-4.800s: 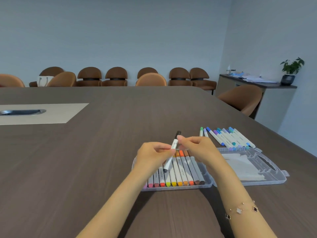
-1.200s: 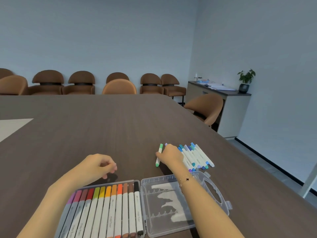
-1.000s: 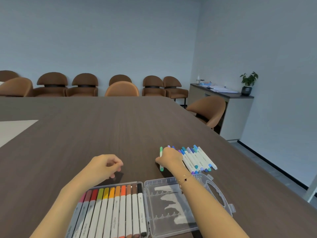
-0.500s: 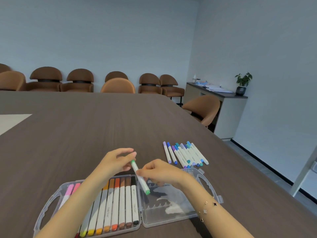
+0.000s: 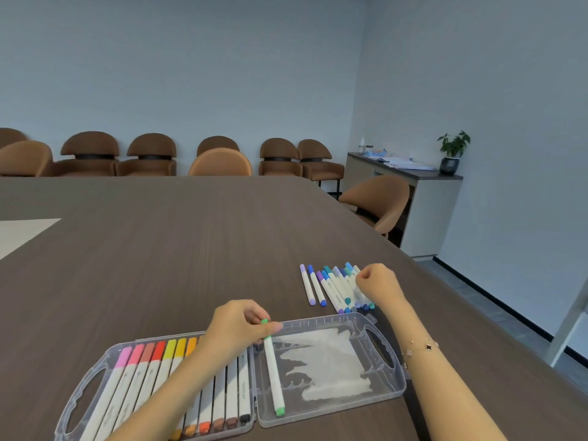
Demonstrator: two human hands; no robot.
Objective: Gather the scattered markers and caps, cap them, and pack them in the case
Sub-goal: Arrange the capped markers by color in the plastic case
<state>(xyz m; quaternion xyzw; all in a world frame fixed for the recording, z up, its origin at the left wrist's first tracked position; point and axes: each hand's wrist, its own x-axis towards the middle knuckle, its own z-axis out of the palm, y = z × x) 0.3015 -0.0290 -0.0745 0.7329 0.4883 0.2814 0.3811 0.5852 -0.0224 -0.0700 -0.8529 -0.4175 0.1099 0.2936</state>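
Note:
A clear plastic case lies open on the table in front of me. Its left half holds a row of capped markers, pink through orange to brown and black. A green-capped white marker lies in the left slot of the right half. My left hand pinches its far end. My right hand hovers with curled fingers over a loose group of blue, teal and purple markers beyond the case; whether it grips one is unclear.
The dark wooden table stretches far ahead, with a pale inset panel at the left. Brown chairs line the far side and one stands at the right edge. A sideboard with a potted plant is against the right wall.
The green marker has gone from both hands down into the right half of the case, held now by my left hand alone. My right hand has moved out to the loose markers.

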